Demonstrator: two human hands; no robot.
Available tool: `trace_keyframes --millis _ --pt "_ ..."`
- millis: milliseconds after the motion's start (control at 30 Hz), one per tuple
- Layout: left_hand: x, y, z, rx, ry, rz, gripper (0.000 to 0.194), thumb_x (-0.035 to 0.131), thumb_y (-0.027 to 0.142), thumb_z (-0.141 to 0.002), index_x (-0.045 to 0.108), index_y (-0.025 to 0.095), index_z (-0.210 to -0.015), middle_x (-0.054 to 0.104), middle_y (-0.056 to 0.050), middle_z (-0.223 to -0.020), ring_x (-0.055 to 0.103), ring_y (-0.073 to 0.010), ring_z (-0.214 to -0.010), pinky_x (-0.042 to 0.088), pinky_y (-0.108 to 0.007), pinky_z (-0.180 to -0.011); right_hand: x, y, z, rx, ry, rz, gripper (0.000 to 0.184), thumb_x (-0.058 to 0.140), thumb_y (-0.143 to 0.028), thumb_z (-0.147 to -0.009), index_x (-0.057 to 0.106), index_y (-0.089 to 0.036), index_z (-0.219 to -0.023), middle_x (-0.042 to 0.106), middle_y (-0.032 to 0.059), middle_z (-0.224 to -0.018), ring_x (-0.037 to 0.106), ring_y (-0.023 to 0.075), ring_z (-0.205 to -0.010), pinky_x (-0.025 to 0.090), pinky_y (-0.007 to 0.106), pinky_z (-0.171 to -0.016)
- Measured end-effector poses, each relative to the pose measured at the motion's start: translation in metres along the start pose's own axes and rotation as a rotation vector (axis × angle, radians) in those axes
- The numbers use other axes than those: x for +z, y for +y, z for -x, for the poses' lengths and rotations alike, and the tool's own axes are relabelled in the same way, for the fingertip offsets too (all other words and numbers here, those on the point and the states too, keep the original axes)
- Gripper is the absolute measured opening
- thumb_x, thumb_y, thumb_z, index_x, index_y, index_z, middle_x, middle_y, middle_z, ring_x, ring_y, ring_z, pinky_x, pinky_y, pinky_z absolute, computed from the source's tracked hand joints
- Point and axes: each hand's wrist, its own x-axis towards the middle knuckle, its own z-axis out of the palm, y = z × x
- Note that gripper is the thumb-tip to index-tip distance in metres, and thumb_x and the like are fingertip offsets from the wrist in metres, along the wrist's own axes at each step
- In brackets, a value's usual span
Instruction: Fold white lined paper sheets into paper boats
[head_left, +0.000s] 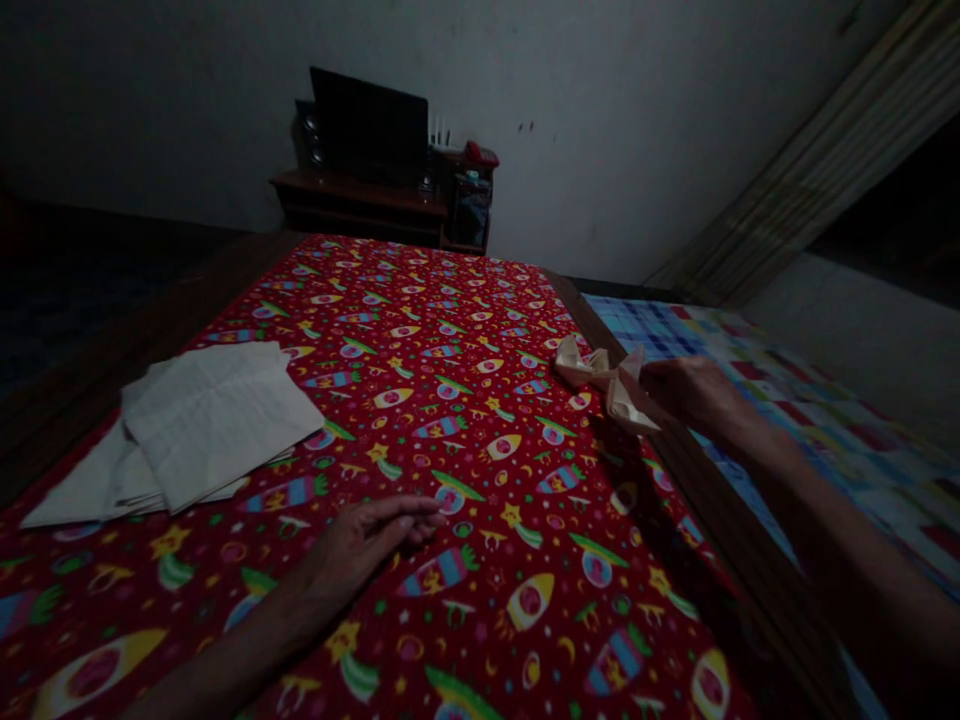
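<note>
While our left hand [367, 540] lies flat, fingers spread, mid-frame on the red cloth [465, 400], our right hand [686, 390] pinches crumpled paper [600, 385] at its right edge.

No text, label, brand or number is legible anywhere, including on the white folded sheets [217, 420].

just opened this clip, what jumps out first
The red patterned cloth fills the middle of the view. The right hand holds a crumpled beige cloth at its right edge, and the left hand lies flat near a stack of white papers on the left.
</note>
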Motion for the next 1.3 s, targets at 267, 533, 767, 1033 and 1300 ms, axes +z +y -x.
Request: trace_keyframes --millis 267,533,767,1033,1300 --pt "0.0 0.004 0.001 -0.015 -0.024 -0.027 0.03 0.06 0.039 -0.078 0.071 0.022 -0.1 0.073 -0.006 -0.093 0.067 -0.018 -0.082 0.053 -0.025 -0.077 0.015 -0.003 -0.003 0.009 -0.256 0.226 0.023 0.043 -0.019 -0.083 0.061 -0.012 -0.071 0.057 0.0073 -0.066 0.041 0.0094 -0.052 0.022 0.025 -0.052" --pt "0.0 0.006 0.002 -0.012 -0.028 -0.054 0.029 0.058 0.038 -0.079 0.071 0.021 -0.099 0.073 -0.005 -0.092 0.067 -0.0172 -0.081 0.053 -0.024 -0.075 0.008 -0.009 -0.006 0.059 -0.303 0.297 0.028 0.04 -0.023 -0.09 0.064 -0.01 -0.086 0.06 0.0127 -0.075 0.049 0.0124 -0.059 0.025 0.027 -0.055" --pt "0.001 0.008 0.002 -0.004 -0.044 -0.062 0.027 0.059 0.037 -0.08 0.072 0.022 -0.099 0.074 -0.005 -0.09 0.067 -0.0172 -0.081 0.052 -0.023 -0.075 0.008 -0.006 -0.005 0.075 -0.337 0.297 0.029 0.039 -0.021 -0.089 0.064 -0.009 -0.085 0.061 0.0132 -0.077 0.046 0.0108 -0.056 0.023 0.027 -0.054" --pt "-0.001 0.003 0.002 0.026 -0.061 -0.085 0.026 0.055 0.034 -0.083 0.071 0.025 -0.102 0.073 -0.003 -0.092 0.067 -0.0155 -0.082 0.051 -0.02 -0.075 0.015 -0.016 -0.005 0.094 -0.34 0.281 0.027 0.043 -0.02 -0.086 0.066 -0.01 -0.078 0.062 0.0115 -0.072 0.048 0.011 -0.055 0.021 0.027 -0.052" --pt "0.001 0.005 0.003 0.033 -0.054 -0.056 0.024 0.057 0.033 -0.081 0.072 0.025 -0.099 0.074 -0.003 -0.09 0.067 -0.0157 -0.079 0.052 -0.021 -0.074 0.009 -0.007 0.003 0.062 -0.201 0.207 0.021 0.047 -0.018 -0.086 0.063 -0.013 -0.074 0.062 0.0104 -0.073 0.045 0.011 -0.056 0.023 0.027 -0.054"
